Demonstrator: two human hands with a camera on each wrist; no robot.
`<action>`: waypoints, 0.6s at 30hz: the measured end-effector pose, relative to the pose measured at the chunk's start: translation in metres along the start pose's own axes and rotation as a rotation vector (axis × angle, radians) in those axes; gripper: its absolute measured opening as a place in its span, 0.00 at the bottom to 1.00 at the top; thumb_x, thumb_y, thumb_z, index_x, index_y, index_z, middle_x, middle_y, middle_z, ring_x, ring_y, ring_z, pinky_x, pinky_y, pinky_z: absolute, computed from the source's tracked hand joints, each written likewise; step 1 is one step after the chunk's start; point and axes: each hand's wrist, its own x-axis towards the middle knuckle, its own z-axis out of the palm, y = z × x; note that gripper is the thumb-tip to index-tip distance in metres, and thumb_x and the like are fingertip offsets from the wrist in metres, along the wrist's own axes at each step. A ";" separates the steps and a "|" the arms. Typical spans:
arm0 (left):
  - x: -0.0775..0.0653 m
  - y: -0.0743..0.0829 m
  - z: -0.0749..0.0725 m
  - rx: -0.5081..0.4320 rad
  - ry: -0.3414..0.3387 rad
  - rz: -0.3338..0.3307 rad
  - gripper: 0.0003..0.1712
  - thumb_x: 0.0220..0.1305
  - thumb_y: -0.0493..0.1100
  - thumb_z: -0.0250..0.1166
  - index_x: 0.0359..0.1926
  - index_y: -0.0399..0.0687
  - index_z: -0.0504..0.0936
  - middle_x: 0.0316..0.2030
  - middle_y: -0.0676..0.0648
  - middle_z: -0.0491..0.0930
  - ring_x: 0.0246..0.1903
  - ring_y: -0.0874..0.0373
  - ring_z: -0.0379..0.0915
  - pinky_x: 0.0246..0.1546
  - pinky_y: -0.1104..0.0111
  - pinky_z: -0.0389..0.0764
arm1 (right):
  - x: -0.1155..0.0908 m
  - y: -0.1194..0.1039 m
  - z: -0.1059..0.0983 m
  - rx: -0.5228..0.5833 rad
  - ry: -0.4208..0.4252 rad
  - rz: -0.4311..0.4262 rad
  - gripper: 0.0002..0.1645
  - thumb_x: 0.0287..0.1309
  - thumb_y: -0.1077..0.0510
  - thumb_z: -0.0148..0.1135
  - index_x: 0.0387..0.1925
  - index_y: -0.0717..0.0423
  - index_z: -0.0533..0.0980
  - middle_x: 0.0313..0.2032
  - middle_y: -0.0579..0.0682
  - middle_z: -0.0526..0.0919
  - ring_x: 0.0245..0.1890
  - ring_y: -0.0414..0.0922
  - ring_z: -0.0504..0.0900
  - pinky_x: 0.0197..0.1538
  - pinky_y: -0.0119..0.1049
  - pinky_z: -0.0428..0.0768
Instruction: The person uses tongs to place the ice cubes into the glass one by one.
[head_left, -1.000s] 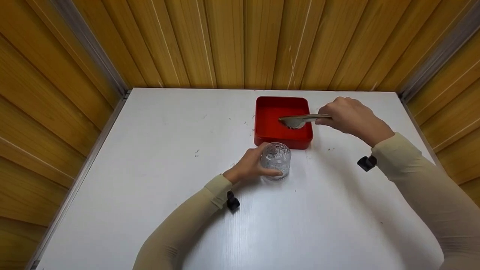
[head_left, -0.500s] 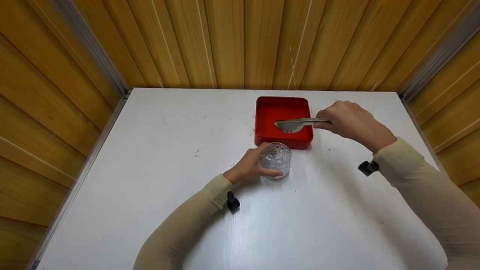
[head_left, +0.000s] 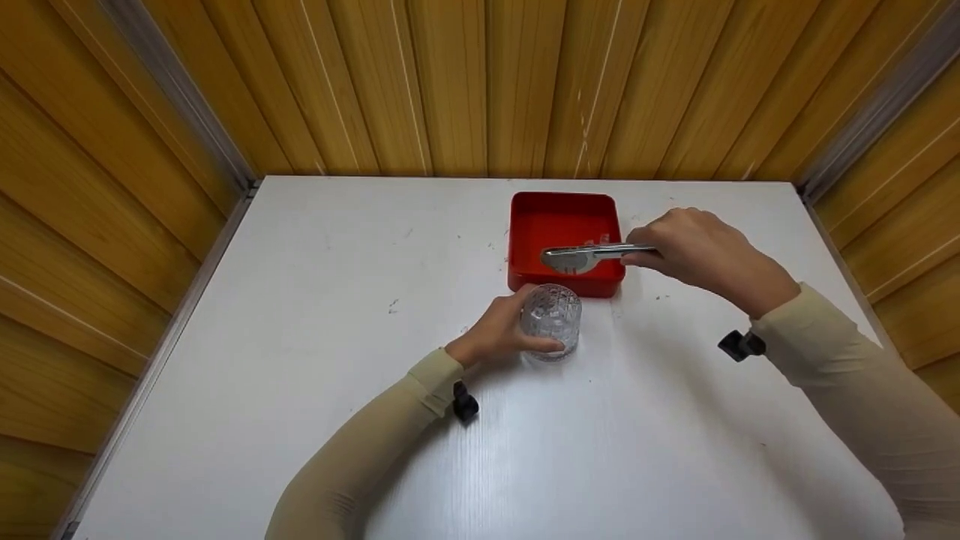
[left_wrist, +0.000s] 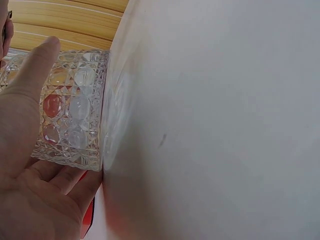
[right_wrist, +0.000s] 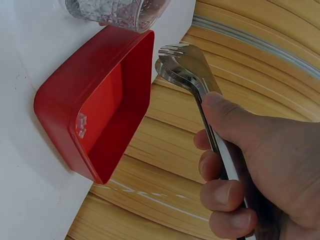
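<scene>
My left hand (head_left: pixel 499 330) grips a clear cut-glass tumbler (head_left: pixel 553 322), thumb on one side and fingers on the other. The tumbler stands upright on the white table. Metal serving tongs (right_wrist: pixel 187 70), with one forked end, are held in my right hand (head_left: pixel 697 251). Their tips are over the red square box (head_left: pixel 523 283), near the tumbler; the tips look close together and I cannot tell whether anything is between them. Small clear pieces like ice cubes (right_wrist: pixel 81 125) lie in the box, along its right side. Whether the tumbler holds anything is hard to tell.
The box stands just behind the tumbler on the white table (head_left: pixel 337 262). Yellow wood-look panels (head_left: pixel 450 90) wall the table at the back and both sides. Small dark marks dot the tabletop.
My right hand has brought the tongs slightly left and nearer the tumbler. The clear pieces in the box have come into view behind the tongs. My left hand and the tumbler stay put.
</scene>
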 end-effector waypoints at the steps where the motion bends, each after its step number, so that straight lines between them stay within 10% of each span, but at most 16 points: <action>1: 0.000 0.000 0.000 -0.003 0.000 -0.004 0.48 0.49 0.56 0.83 0.67 0.50 0.71 0.54 0.49 0.83 0.52 0.59 0.78 0.57 0.68 0.78 | -0.001 -0.001 0.000 -0.002 0.005 -0.009 0.03 0.60 0.58 0.75 0.32 0.52 0.86 0.18 0.41 0.77 0.19 0.40 0.70 0.24 0.34 0.70; 18: 0.001 0.000 0.000 0.002 -0.011 -0.025 0.49 0.50 0.56 0.83 0.68 0.52 0.69 0.57 0.48 0.82 0.54 0.58 0.77 0.60 0.66 0.76 | -0.010 -0.015 0.005 0.042 -0.028 -0.063 0.06 0.60 0.57 0.75 0.38 0.53 0.88 0.22 0.43 0.82 0.19 0.39 0.71 0.23 0.33 0.73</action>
